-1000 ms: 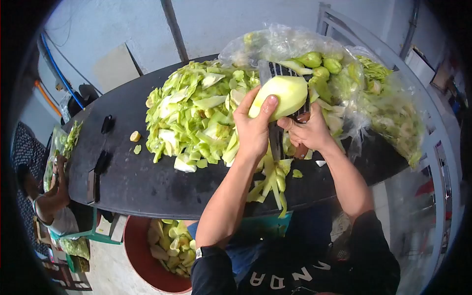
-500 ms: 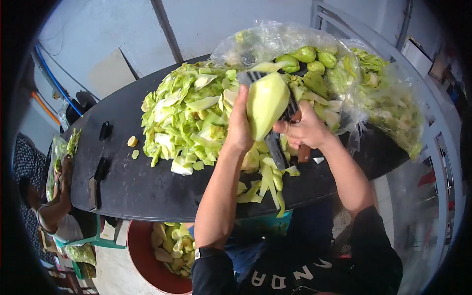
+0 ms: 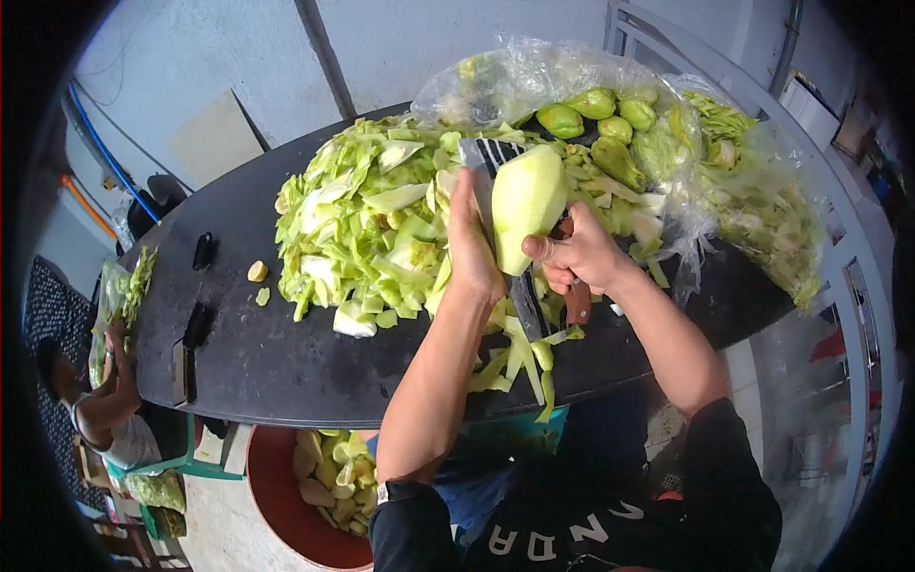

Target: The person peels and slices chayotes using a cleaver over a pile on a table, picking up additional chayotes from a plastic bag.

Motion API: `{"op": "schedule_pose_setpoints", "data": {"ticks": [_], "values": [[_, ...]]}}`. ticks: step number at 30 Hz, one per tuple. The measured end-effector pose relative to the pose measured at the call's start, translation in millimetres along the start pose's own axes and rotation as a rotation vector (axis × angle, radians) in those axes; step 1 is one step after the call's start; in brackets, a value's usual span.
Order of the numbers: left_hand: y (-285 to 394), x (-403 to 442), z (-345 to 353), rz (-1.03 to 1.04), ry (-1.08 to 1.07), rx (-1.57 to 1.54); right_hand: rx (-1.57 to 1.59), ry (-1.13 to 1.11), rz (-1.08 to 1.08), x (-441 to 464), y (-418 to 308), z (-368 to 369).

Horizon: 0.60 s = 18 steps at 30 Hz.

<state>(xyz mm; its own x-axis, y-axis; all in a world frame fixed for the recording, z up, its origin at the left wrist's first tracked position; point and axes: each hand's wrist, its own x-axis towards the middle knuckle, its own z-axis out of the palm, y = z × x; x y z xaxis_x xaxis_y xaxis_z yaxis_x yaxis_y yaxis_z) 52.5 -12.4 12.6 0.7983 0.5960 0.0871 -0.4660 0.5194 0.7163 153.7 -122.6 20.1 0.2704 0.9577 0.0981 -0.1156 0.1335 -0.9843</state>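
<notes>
My left hand (image 3: 474, 243) is closed round the left side of a large, pale green peeled chayote (image 3: 530, 195), held above the table. In my right hand (image 3: 583, 250) is a broad-bladed knife (image 3: 578, 303), its brown wooden handle under my fingers. My right thumb lies near the lower end of the chayote. The grey, striped-looking blade shows behind the chayote at upper left and again below it; its middle is hidden. A big heap of green peelings (image 3: 367, 224) lies left of my hands, and long peel strips (image 3: 522, 362) hang at the table edge below them.
Whole green chayotes (image 3: 560, 121) and clear plastic bags (image 3: 762, 205) of greens lie at the back right of the black table (image 3: 276, 372). A red tub (image 3: 272, 515) below holds peeled pieces. Two dark objects (image 3: 195, 329) lie at left, where another person (image 3: 105, 400) sits. A grey metal gate (image 3: 848, 286) is at right.
The chayote has shifted slightly right and turned in my left hand. More of the blade shows at its upper left. Both hands keep their hold.
</notes>
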Motion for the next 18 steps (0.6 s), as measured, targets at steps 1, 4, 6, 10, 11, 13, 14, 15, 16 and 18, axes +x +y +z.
{"op": "schedule_pose_setpoints", "data": {"ticks": [1, 4, 6, 10, 11, 13, 14, 15, 16, 18], "values": [[0.4, 1.4, 0.0, 0.005, 0.048, -0.073, 0.0, 0.0, -0.001, 0.6, 0.1, -1.0], [-2.6, 10.3, -5.5, 0.059, 0.096, -0.208, 0.086, 0.025, 0.084, 2.9, 1.1, -7.9], [1.3, 9.9, -5.9, 0.072, 0.12, -0.333, 0.264, 0.127, 0.194, 6.8, -1.2, -15.3], [18.1, 11.3, -25.5, 0.092, 0.088, -0.243, 0.221, 0.229, 0.129, 15.6, -13.4, -48.4], [19.3, 14.4, -34.7, 0.097, 0.082, -0.245, 0.155, 0.246, 0.108, 17.2, -19.3, -52.6], [25.0, 16.4, -41.9, 0.112, 0.117, -0.132, 0.076, 0.273, 0.137, 27.3, -22.1, -62.4], [28.4, 15.3, -46.8, 0.071, 0.046, -0.125, -0.057, 0.275, 0.137, 33.4, -22.4, -65.7], [31.9, 11.9, -42.8, 0.076, 0.042, -0.123, -0.187, 0.276, 0.136, 41.6, -20.3, -70.2], [37.9, 7.0, -35.4, 0.04, 0.099, -0.117, -0.31, 0.252, 0.11, 51.4, -18.8, -77.7], [47.9, -0.9, -25.4, 0.007, 0.157, -0.108, -0.388, 0.306, 0.07, 62.9, -22.9, -85.1]]}}
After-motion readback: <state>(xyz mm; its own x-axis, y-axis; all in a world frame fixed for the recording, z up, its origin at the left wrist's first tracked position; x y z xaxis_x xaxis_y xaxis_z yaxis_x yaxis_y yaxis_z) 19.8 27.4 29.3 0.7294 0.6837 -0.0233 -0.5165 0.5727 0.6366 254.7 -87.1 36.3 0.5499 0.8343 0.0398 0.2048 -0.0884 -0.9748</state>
